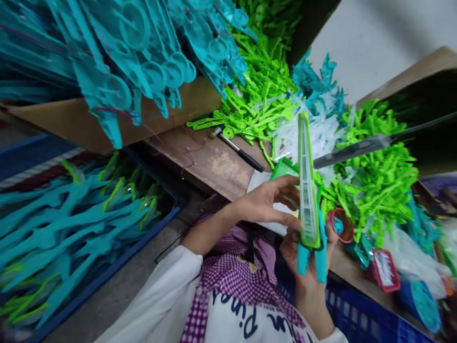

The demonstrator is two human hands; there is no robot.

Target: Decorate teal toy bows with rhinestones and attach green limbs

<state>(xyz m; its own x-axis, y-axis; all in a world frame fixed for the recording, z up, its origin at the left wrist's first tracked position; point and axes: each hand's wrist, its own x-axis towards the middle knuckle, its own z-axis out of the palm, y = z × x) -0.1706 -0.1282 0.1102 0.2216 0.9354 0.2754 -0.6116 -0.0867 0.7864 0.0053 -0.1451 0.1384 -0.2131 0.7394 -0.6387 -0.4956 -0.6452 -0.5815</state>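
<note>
My right hand [291, 250] is closed around the lower end of a long tapered plastic toy part [309, 195]. It has a lime-green rim, a clear ribbed middle and two teal legs pointing down toward me. The part stands almost upright in front of my chest. To its left is my left hand [266, 197], fingers curved and apart, the thumb tip close against the part's edge; whether it touches is hard to tell. Behind them, partly covered, sits a green basket [284, 166]. A dark rod-shaped tool [353, 150] on a cord reaches in from the right, behind the part.
A hammer [239, 150] lies on the wooden bench [221, 166]. Lime-green pieces [264, 95] and clear pieces [321, 128] are heaped behind. A cardboard box [193, 102] of teal parts stands upper left, a blue crate [143, 243] below it. Red cups [344, 226] sit right.
</note>
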